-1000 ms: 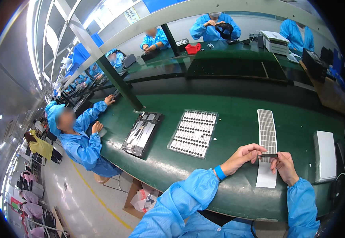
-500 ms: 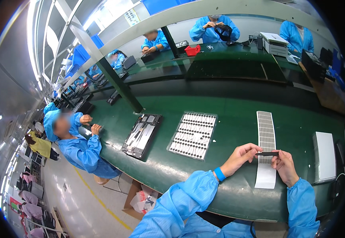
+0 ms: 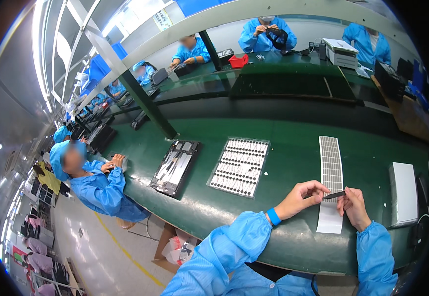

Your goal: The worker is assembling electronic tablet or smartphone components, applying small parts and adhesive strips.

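Observation:
Between my two hands is a slim black bar (image 3: 334, 196), its exact kind too small to make out. My left hand (image 3: 301, 198) has thumb and fingers closed at the bar's left end. My right hand (image 3: 355, 207) pinches its right end. Beneath them, on the green table, lies a long white sheet (image 3: 330, 160) with rows of small grey pieces; its near part is bare white. To the left is a clear tray (image 3: 239, 167) with rows of small round black parts on thin pale wires. Farther left lies an opened flat electronic device (image 3: 175, 167) with its inside showing.
A stack of white sheets (image 3: 404, 195) lies at the right. A green post (image 3: 148, 106) rises from the table behind the device. At the left, a co-worker in blue (image 3: 96, 182) sits at the table edge. An open cardboard box (image 3: 165, 249) stands below. More co-workers sit across.
The black bar has tilted, its left end now lower and its outline narrower. My left fingers have shifted slightly right along it. The co-worker at the left has brought both hands together.

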